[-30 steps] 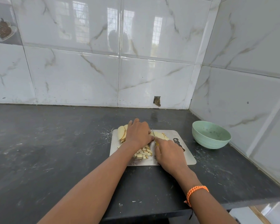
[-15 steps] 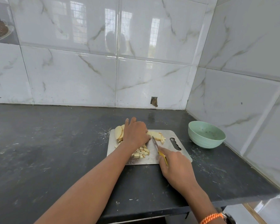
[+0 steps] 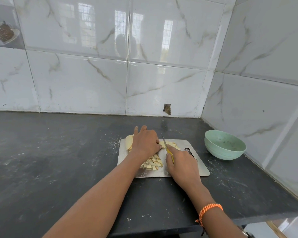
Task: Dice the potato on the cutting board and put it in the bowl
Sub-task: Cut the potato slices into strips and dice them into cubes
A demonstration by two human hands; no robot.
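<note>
A steel cutting board [image 3: 199,167] lies on the dark counter. My left hand [image 3: 145,140] holds down potato strips [image 3: 169,144] at the board's far edge, its fingers curled on them. Potato slices [image 3: 129,142] lean at the board's far left corner. A heap of potato dice [image 3: 153,163] sits mid-board under my left wrist. My right hand [image 3: 181,164] grips a yellow-handled knife [image 3: 167,148], whose blade points away, beside the left fingertips. The green bowl [image 3: 224,145] stands to the right of the board.
The dark counter [image 3: 58,160] ends in tiled walls behind and on the right, close to the bowl. Its front edge runs just below my right wrist. White specks are scattered around the board.
My right hand drew the knife back toward me, then brought it forward again to the strips. My left hand stayed on the potato. The camera view shifted slightly.
</note>
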